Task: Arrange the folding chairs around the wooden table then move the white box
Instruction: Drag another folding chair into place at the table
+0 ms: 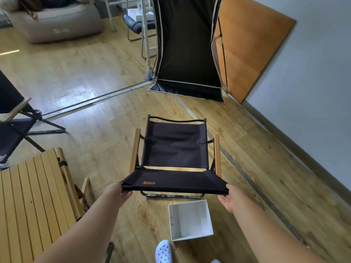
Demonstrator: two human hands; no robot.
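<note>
A black fabric folding chair (175, 149) with wooden armrests stands unfolded on the floor in front of me, its backrest top nearest me. My left hand (118, 192) grips the left corner of that top edge. My right hand (230, 198) holds the right corner, fingers under the edge. The slatted wooden table (36, 202) is at lower left. A second black folding chair (13, 128) stands beyond the table at the left edge. The open white box (190, 219) lies on the floor just below the held chair, between my arms.
A black fabric panel (187, 46) leans upright ahead, with an orange board (250, 44) behind it against the grey wall (313, 82). A beige sofa (57, 21) and a dark office chair (138, 23) stand far back. A metal floor rail (98, 99) crosses the floor. My shoe (163, 251) is at the bottom.
</note>
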